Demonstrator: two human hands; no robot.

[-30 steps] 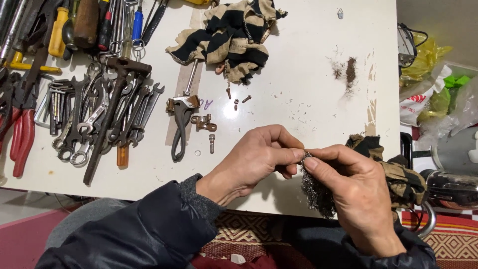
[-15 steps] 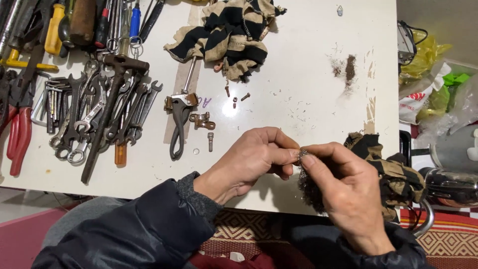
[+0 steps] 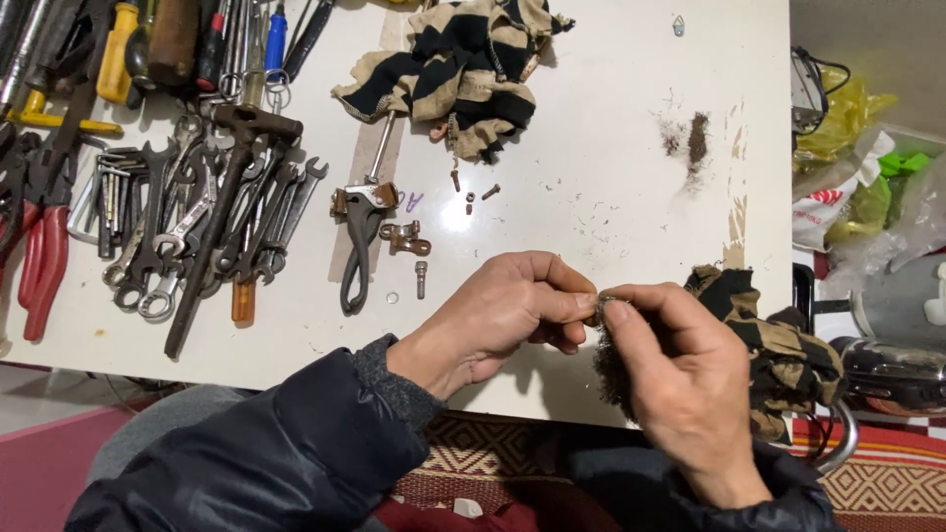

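- the left hand (image 3: 503,320) and right hand (image 3: 680,379) meet fingertip to fingertip, both pinched shut on a small metal part (image 3: 603,297) over the near edge of the white table (image 3: 591,128).
- the part is too small and too covered to tell its long axis.
- a dark wad of steel wool (image 3: 613,369) sits under the right palm.
- bare tabletop lies just beyond the hands; the spanners (image 3: 197,232) crowd the left side, and the striped rag (image 3: 463,64) lies at the far edge.

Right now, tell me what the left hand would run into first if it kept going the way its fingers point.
The left hand points rightward, its fingertips pinching a small dark metal part. Straight on, it meets the right hand, whose thumb presses that same part from the other side; they look practically touching.
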